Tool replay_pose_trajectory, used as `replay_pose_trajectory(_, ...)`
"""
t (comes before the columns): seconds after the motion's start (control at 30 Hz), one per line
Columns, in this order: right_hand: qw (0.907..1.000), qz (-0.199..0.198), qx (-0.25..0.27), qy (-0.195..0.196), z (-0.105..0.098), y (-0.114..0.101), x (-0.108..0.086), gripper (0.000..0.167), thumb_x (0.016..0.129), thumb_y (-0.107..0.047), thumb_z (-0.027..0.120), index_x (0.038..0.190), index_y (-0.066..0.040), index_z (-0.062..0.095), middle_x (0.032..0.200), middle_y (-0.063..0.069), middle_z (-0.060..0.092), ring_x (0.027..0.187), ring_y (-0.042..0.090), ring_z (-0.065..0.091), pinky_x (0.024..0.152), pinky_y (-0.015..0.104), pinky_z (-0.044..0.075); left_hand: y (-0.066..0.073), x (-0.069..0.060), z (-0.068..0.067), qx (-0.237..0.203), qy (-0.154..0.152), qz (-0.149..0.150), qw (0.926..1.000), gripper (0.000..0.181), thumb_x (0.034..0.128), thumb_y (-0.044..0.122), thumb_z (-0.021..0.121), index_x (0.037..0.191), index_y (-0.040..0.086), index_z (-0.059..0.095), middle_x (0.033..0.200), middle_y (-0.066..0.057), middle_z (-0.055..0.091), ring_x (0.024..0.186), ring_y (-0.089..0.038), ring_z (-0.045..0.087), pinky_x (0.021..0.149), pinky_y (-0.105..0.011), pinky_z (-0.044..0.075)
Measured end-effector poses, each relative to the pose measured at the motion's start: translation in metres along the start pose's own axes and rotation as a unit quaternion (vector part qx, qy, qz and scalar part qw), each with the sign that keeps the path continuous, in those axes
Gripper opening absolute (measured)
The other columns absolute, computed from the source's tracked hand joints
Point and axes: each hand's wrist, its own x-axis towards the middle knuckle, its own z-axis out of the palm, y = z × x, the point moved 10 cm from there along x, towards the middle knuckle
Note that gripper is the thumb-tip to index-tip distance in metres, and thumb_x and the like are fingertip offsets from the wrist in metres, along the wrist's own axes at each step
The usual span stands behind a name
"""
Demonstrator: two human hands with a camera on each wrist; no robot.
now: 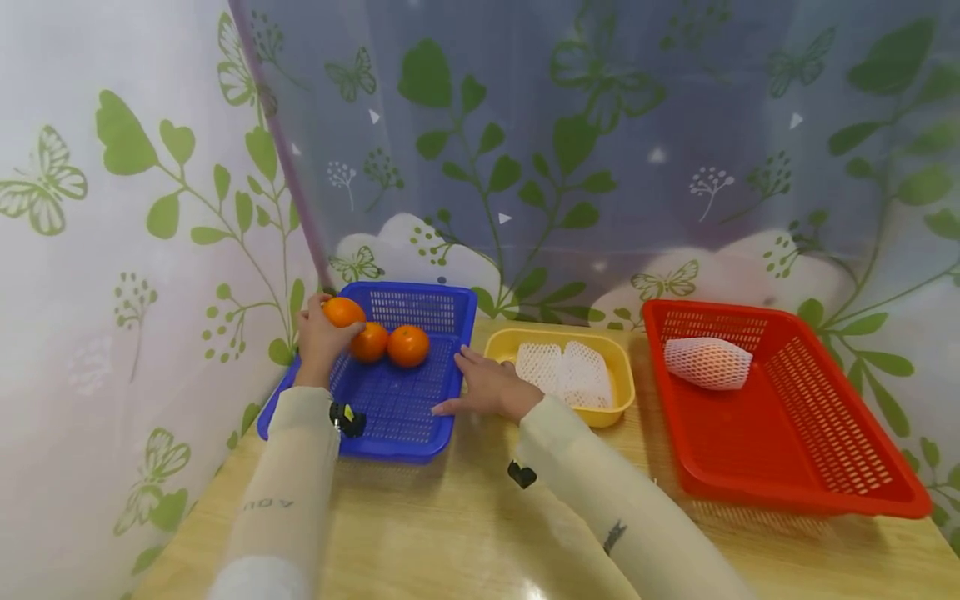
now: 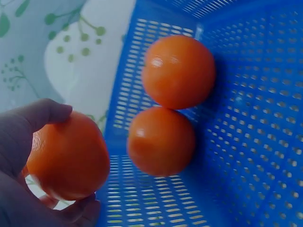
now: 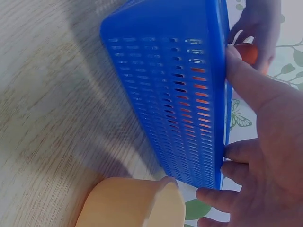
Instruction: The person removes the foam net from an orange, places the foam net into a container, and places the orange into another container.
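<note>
My left hand (image 1: 318, 337) grips an orange (image 2: 71, 156) at the left rim of the blue basket (image 1: 390, 425), with the thumb and fingers around the fruit. Inside, against the basket's far left part, two more oranges (image 2: 177, 71) sit side by side, touching. The right hand (image 1: 491, 383) rests its fingertips on the basket's right rim, its fingers fairly straight and spread. In the right wrist view, the thumb (image 3: 246, 78) presses on that rim, and orange shows through the slotted wall.
Right of the blue basket stands a small yellow basket (image 1: 624, 379) with white foam net sleeves (image 1: 585, 375). A red basket (image 1: 757, 454) farther right holds a fruit in a foam net (image 1: 707, 362). Patterned curtains (image 1: 480, 167) hang behind the wooden table (image 1: 450, 533).
</note>
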Motion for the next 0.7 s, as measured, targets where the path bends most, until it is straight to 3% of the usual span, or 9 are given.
replay_pose_trajectory(0.2,0.9999,0.006,0.008,-0.003,-0.001,-0.001,-0.002,0.103,0.081,-0.065,0.065,0.154,-0.007,0.022,0.162,0.007,0.012,0.148,0.024,0.016,0.115,0.06,0.013,-0.011,0.003,0.015,0.056,-0.017,-0.025,0.998,0.076,0.0829,0.028,0.072,0.145,0.014,0.029,0.142,-0.028,0.029,0.123,-0.05,0.041,0.1,-0.063,0.035)
replay_pose_trajectory(0.37,1.0,0.003,0.008,0.003,-0.002,-0.003,-0.002,0.103,0.08,-0.064,0.066,0.154,-0.006,0.023,0.162,0.008,0.014,0.147,0.023,0.017,0.114,0.06,0.016,-0.011,-0.005,0.023,0.107,-0.048,-0.052,0.9918,0.074,0.0844,0.03,0.071,0.143,0.018,0.027,0.141,-0.03,0.024,0.124,-0.055,0.036,0.1,-0.068,0.03)
replay_pose_trajectory(0.53,1.0,0.007,0.0,0.001,-0.002,-0.004,-0.001,0.104,0.08,-0.064,0.067,0.154,-0.007,0.022,0.162,0.007,0.015,0.147,0.021,0.017,0.115,0.058,0.017,-0.007,-0.015,0.026,0.14,-0.073,-0.045,0.9864,0.072,0.0824,0.028,0.071,0.141,0.016,0.032,0.14,-0.034,0.022,0.125,-0.058,0.031,0.098,-0.073,0.029)
replay_pose_trajectory(0.7,0.9999,0.016,0.005,0.002,-0.001,-0.003,-0.001,0.104,0.079,-0.063,0.068,0.154,-0.007,0.023,0.162,0.007,0.016,0.147,0.022,0.018,0.115,0.057,0.018,-0.013,-0.022,0.035,0.158,-0.114,-0.053,0.9794,0.077,0.0795,0.025,0.073,0.142,0.011,0.03,0.142,-0.036,0.018,0.127,-0.061,0.026,0.097,-0.074,0.031)
